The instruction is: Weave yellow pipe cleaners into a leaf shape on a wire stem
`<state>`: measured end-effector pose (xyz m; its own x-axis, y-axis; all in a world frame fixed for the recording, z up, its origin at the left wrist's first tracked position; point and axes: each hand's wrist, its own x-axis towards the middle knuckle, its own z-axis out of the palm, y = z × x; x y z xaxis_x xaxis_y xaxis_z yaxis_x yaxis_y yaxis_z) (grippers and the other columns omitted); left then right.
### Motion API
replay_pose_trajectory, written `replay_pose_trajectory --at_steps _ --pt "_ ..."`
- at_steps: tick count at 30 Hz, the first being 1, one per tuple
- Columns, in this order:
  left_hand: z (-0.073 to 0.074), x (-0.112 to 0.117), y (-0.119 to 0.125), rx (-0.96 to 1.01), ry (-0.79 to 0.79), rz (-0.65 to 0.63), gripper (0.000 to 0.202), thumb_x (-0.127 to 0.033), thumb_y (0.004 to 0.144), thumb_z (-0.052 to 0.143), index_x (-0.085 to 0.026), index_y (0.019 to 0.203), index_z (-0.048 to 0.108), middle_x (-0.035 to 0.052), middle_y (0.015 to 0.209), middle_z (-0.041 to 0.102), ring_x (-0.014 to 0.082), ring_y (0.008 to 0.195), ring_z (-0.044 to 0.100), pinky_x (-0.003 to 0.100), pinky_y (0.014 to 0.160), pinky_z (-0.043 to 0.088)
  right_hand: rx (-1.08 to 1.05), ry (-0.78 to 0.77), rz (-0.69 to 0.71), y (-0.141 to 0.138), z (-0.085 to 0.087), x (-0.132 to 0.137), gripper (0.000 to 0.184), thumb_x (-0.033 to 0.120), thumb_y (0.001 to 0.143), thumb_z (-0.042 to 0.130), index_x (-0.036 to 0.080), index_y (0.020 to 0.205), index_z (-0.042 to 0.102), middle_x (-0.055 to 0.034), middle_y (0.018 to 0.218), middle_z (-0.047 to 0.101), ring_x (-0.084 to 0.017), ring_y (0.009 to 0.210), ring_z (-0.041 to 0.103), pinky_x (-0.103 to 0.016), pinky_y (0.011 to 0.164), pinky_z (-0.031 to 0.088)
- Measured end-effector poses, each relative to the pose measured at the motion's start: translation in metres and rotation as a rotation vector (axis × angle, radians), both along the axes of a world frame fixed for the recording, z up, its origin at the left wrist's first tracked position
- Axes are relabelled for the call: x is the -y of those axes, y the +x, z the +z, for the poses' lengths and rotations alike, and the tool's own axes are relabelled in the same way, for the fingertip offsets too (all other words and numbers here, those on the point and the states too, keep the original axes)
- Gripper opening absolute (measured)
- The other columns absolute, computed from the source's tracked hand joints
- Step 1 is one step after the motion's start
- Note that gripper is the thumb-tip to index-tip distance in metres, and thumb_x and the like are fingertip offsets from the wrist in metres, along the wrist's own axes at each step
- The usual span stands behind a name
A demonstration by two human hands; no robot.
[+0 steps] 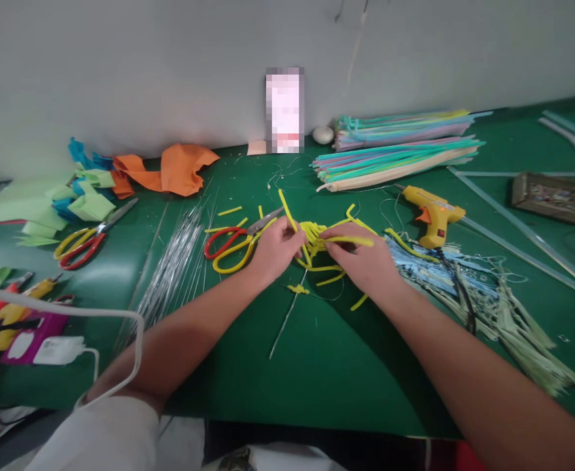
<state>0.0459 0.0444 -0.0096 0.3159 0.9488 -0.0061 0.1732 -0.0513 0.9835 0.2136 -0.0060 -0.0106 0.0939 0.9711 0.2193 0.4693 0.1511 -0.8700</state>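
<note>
Both hands meet over a bundle of yellow pipe cleaners (311,230) at the middle of the green table. With fingers pinched, my left hand (278,248) grips a yellow pipe cleaner (288,208) that slants up and to the left. My right hand (360,255) pinches another yellow strand (350,241) at the bundle's right side. A thin wire stem (283,324) with a small yellow twist (297,289) lies below the bundle. Red-and-yellow-handled scissors (233,248) rest beside my left hand, partly covered by it. Short yellow pieces (230,210) lie around.
A yellow glue gun (434,212) stands right of my right hand, near pale blue and green strands (503,301). Coloured pipe cleaner bundles (400,160) and a propped phone (285,108) are at the back. Metal wires (174,261), second scissors (93,239) and orange paper (184,169) lie left.
</note>
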Motion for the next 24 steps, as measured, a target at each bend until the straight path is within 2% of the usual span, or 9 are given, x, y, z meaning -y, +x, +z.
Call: replay_pose_trajectory --at_steps 3,9,13,15,19,24 --pt "-0.004 -0.002 -0.002 -0.038 0.03 -0.072 0.007 -0.018 0.078 0.06 -0.016 0.076 0.053 -0.0026 0.064 0.059 0.0078 0.05 0.055 0.021 0.05 0.044 0.068 -0.074 0.035 -0.001 -0.001 0.001 0.016 0.02 0.078 0.058 0.021 0.088 0.07 -0.005 0.091 0.07 -0.018 0.076 0.064 -0.034 0.069 0.051" --pt "-0.005 0.002 -0.003 -0.134 0.144 -0.131 0.012 -0.026 0.081 0.059 -0.016 0.075 0.058 -0.0042 0.057 0.051 0.008 0.05 0.048 0.022 0.049 0.037 0.168 -0.208 0.029 -0.006 0.0 0.002 0.021 0.026 0.076 0.063 0.019 0.095 0.068 -0.0053 0.086 0.069 -0.017 0.067 0.06 -0.032 0.062 0.047" --pt "0.0 0.002 -0.006 -0.18 0.116 -0.192 0.014 -0.027 0.079 0.061 -0.015 0.071 0.059 -0.004 0.055 0.05 0.0084 0.051 0.046 0.022 0.05 0.035 0.354 -0.17 0.04 -0.012 -0.001 -0.002 0.018 0.029 0.077 0.061 0.019 0.091 0.067 -0.0063 0.085 0.064 -0.019 0.071 0.057 -0.031 0.061 0.042" --pt "0.003 0.0 -0.009 -0.219 0.089 -0.268 0.015 -0.029 0.078 0.064 -0.015 0.073 0.061 -0.0035 0.057 0.053 0.0085 0.052 0.047 0.022 0.051 0.036 0.406 -0.143 0.054 -0.014 -0.003 -0.004 0.014 0.027 0.076 0.062 0.02 0.086 0.068 -0.0055 0.083 0.062 -0.019 0.072 0.055 -0.031 0.06 0.039" --pt "0.01 -0.007 -0.019 -0.243 0.073 -0.468 0.016 -0.028 0.072 0.072 -0.015 0.078 0.064 0.0003 0.075 0.063 0.0099 0.065 0.056 0.024 0.062 0.044 0.291 -0.171 0.071 -0.013 -0.006 -0.006 0.011 0.019 0.071 0.061 0.021 0.081 0.065 -0.0031 0.081 0.062 -0.017 0.072 0.055 -0.029 0.062 0.039" --pt "0.017 -0.014 -0.026 -0.299 0.122 -0.625 0.013 -0.022 0.07 0.073 -0.016 0.08 0.067 0.003 0.087 0.067 0.014 0.08 0.062 0.029 0.078 0.048 0.132 -0.269 0.093 -0.013 -0.003 -0.004 0.01 0.02 0.068 0.06 0.021 0.078 0.062 0.0005 0.072 0.062 -0.016 0.064 0.055 -0.029 0.059 0.04"
